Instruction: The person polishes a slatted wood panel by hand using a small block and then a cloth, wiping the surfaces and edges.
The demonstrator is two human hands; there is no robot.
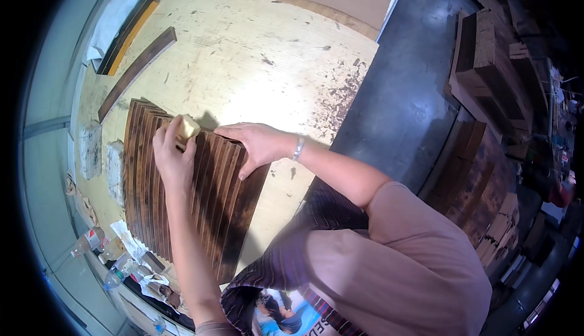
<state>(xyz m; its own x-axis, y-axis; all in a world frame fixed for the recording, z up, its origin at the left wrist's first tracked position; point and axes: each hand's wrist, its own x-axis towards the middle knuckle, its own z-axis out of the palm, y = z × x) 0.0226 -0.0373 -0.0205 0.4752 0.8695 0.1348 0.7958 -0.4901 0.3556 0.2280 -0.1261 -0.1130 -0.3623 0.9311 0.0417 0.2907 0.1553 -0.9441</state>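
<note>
A row of dark brown wooden strips (159,184) lies side by side on the pale worktable, with narrow ridges and gaps between them. My left hand (172,156) is closed around a pale yellow sponge-like block (188,128), held at the far end of the strips. Whether the block touches the wood cannot be made out. To its right, my right hand (258,144) lies on the right-hand strips near their far ends. Its fingers are stretched out and its thumb is spread apart. A light bracelet (298,148) circles the right wrist.
On the worktable (243,50), a loose dark strip (137,73) and a yellow-edged bar (128,35) lie at far left. Two whitish blocks (91,150) sit beside the strips. Plastic bottles (114,278) and crumpled paper stand near left. Stacked wooden boards (493,74) are across the floor.
</note>
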